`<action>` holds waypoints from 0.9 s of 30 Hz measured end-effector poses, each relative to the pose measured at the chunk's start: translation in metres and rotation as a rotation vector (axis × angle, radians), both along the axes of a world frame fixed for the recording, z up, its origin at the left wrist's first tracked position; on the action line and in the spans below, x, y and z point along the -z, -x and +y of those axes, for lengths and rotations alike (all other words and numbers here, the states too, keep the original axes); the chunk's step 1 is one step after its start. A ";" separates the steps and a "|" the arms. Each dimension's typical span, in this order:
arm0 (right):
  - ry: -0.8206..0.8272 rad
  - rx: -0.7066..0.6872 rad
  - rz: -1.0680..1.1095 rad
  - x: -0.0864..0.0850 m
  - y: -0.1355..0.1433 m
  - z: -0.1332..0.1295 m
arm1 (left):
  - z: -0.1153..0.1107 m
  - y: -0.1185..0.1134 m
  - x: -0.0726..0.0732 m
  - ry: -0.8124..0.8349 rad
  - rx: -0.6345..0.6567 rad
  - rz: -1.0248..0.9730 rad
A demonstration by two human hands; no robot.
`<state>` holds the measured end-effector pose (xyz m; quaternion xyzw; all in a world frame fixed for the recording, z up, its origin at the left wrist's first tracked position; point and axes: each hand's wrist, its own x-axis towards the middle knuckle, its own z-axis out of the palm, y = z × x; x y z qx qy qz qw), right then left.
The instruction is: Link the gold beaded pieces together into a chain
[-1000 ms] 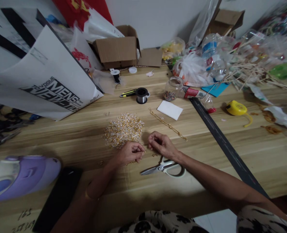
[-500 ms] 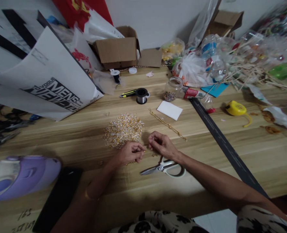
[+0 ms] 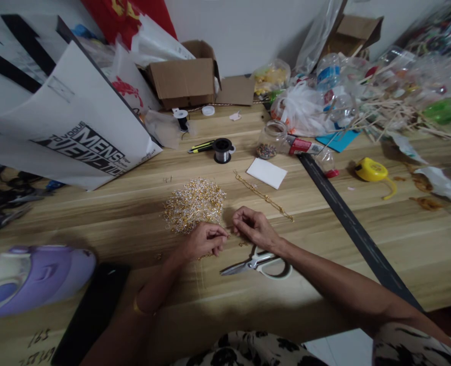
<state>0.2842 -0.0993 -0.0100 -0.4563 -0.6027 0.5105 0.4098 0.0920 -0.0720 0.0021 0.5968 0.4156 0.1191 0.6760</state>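
Observation:
My left hand (image 3: 206, 240) is closed in a pinch, with a small gold bead (image 3: 229, 236) at its fingertips. A short stretch of gold chain (image 3: 205, 256) shows just below that hand. Facing it, my right hand (image 3: 254, 226) is pinched too, and whatever lies between its fingers is too small to make out. Behind my left hand is a heap of gold and clear beaded wire pieces (image 3: 194, 203). Scissors with pale handles (image 3: 256, 261) lie below my right hand, beside a few tiny gold pieces (image 3: 242, 244). A gold beaded chain (image 3: 264, 196) stretches out beyond my right hand.
Further back are a wire spool (image 3: 222, 151), a yellow-black cutter (image 3: 201, 147), a jar of beads (image 3: 271, 140) and a white card (image 3: 267, 173). A tape measure (image 3: 371, 170) lies right. A paper bag (image 3: 95, 127), purple-white appliance (image 3: 46, 277) and black flat object (image 3: 95, 310) stand left.
My hands have hardly moved. The left fingertips and the gold bead have shifted very slightly toward the right hand.

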 end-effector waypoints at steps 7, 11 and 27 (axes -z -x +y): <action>-0.001 -0.003 0.001 -0.002 0.001 0.000 | 0.000 0.001 0.001 -0.009 0.008 -0.003; -0.004 -0.002 0.000 -0.001 0.001 0.000 | 0.000 0.002 0.002 -0.006 0.003 -0.006; 0.009 0.002 0.001 0.001 0.001 0.000 | 0.002 0.001 -0.005 0.020 0.025 -0.016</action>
